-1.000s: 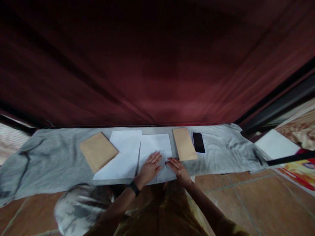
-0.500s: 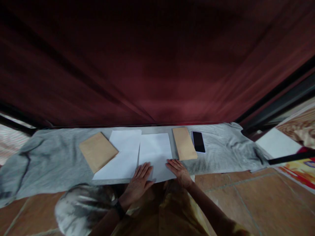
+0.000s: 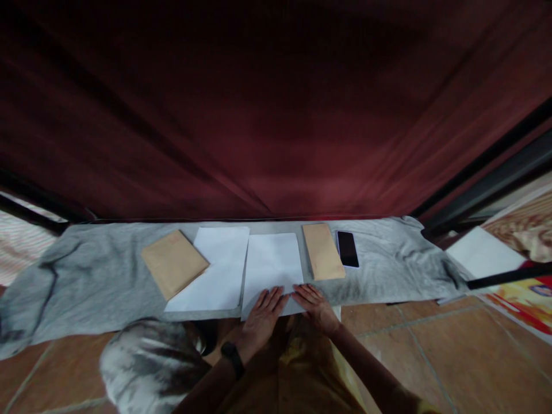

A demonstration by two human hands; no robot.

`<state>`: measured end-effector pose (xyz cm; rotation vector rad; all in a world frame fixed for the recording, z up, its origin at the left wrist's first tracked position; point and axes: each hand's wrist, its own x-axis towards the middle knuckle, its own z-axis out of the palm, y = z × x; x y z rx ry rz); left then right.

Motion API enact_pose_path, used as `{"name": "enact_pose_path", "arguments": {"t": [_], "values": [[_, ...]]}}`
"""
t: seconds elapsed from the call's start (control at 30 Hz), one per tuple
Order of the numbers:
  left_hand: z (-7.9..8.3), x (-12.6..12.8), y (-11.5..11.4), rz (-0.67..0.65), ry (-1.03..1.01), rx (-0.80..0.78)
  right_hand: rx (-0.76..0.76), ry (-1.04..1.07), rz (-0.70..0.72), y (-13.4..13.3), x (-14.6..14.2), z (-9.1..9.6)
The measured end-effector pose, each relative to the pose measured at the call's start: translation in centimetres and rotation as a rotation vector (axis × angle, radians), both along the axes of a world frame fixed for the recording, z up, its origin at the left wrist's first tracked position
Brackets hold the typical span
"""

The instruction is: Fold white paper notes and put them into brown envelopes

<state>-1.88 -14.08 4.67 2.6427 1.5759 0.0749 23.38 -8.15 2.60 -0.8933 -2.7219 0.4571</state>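
Observation:
My left hand lies flat with fingers stretched on the near edge of a white sheet of paper. My right hand rests palm down beside it on the sheet's near right corner, fingers extended. A second white sheet lies just left of the first. A brown envelope overlaps that sheet's left side. Another brown envelope lies right of the first sheet, and a black phone sits beside it.
Everything rests on a grey cloth spread over a low ledge in front of a dark red curtain. A grey-white bundle lies on the tiled floor at my left. A white board and colourful fabric are at the right.
My left hand slid back from the middle of the sheet to its near edge, moved left, then came right beside the right hand. The right hand barely moved.

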Motion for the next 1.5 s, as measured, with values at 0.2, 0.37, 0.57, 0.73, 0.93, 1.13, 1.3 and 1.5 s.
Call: {"name": "enact_pose_path", "arguments": {"t": [0.2, 0.37, 0.57, 0.73, 0.93, 1.13, 1.3, 1.5], "values": [[-1.1, -4.0, -1.9, 0.053, 0.027, 0.087, -0.001, 0.017, -0.035, -0.4, 0.1, 0.0], [-1.3, -7.5, -3.1, 0.131, 0.053, 0.095, -0.017, 0.107, -0.051, -0.3, 0.4, 0.3], [0.9, -8.4, -3.2, 0.098, -0.077, 0.031, -0.073, 0.224, -0.078, -0.4, 1.3, 0.7], [2.6, -8.5, -2.4, 0.114, -0.236, 0.037, -0.165, 0.308, -0.179, -0.6, 1.6, 1.5], [2.1, -9.9, 0.0, 0.12, -0.368, 0.031, -0.311, 0.421, -0.288, -0.3, 0.8, 2.8], [1.3, -10.1, 1.5, 0.204, -0.5, -0.062, -0.401, 0.526, -0.402, 0.9, 0.1, 2.1], [0.7, -9.4, 0.6, 0.113, -0.439, -0.073, -0.337, 0.506, -0.241, 0.7, 0.6, 0.3], [1.8, -9.4, 0.5, 0.144, -0.412, -0.139, -0.277, 0.469, -0.283, 0.8, 0.3, -0.2]]}}
